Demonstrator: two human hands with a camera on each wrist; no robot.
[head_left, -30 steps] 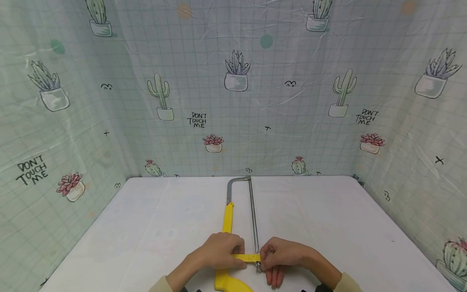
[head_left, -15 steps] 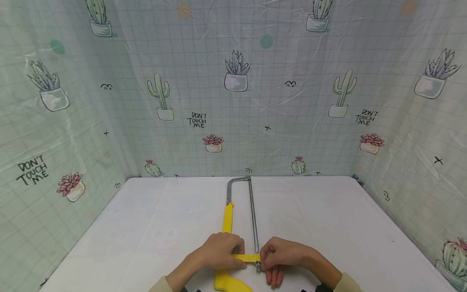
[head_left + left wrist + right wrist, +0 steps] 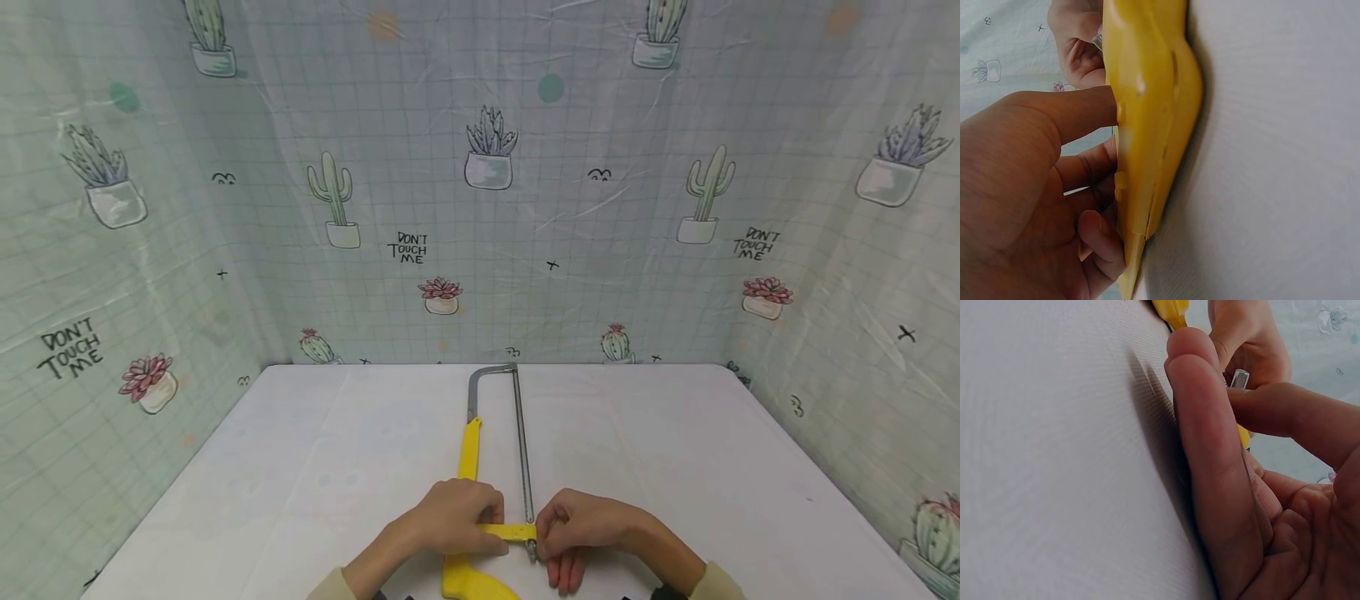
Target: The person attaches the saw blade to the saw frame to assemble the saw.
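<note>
A hacksaw (image 3: 468, 454) with a yellow handle and a grey metal bow lies on the white table. Its thin blade (image 3: 522, 450) runs along the right side, from the far corner to the yellow near arm. My left hand (image 3: 457, 512) grips the yellow frame; in the left wrist view its fingers and thumb sit against the yellow body (image 3: 1147, 94). At the near end of the blade, my right hand (image 3: 588, 525) pinches beside the small metal tension screw (image 3: 532, 550). In the right wrist view a metal tip (image 3: 1240, 378) shows past the thumb, while the fingertips' exact contact is hidden.
The white table (image 3: 337, 450) spreads out on both sides of the saw. A cactus-print cloth (image 3: 555, 208) hangs behind it and at both sides, meeting the table's far edge close to the saw's bow.
The head view has shifted by a trace. Both hands and the hacksaw keep practically the same positions.
</note>
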